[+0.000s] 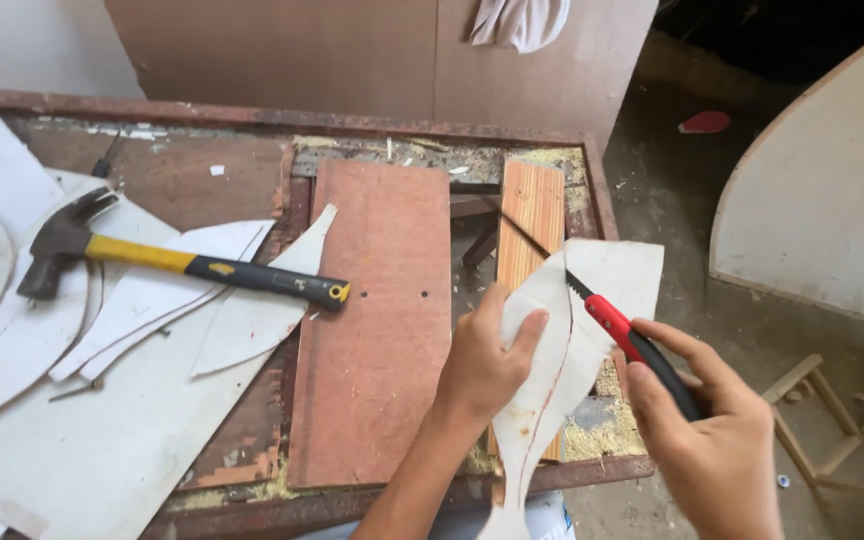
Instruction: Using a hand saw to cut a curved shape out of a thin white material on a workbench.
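Looking down from my head, I see a battered worktop [252, 120] with a rusty metal rim, strewn with sawdust and chips. A reddish-brown board [372, 320] lies flat across its middle, and a narrower striped wooden plank [532, 215] lies just beside it on the right, with a dark gap between them near the far end. On the left, pale sheet offcuts [102, 430] lie in overlapping curved pieces, and a claw hammer [167, 262] with a yellow-and-black handle rests across them, head to the left. Beyond the worktop stands a brown panel wall with a pale cloth [520, 20] hanging over its top edge. To the right the floor [682, 210] is dusty concrete; a large pale curved board [832, 200] leans there, a small wooden frame [822, 420] lies near the corner, and something small and red [704, 122] sits further off. No containers are in sight.

My left hand [487, 365] presses down on a pale curved sheet piece [572, 340] that lies over the plank at the worktop's near right edge — fingers spread and bent over its left lobe. My right hand [697, 420] has its fingers wrapped tight around the red-and-black handle of a small handsaw [607, 315], whose thin dark blade runs up and away across the sheet — the toothed part meets the marked line on it.
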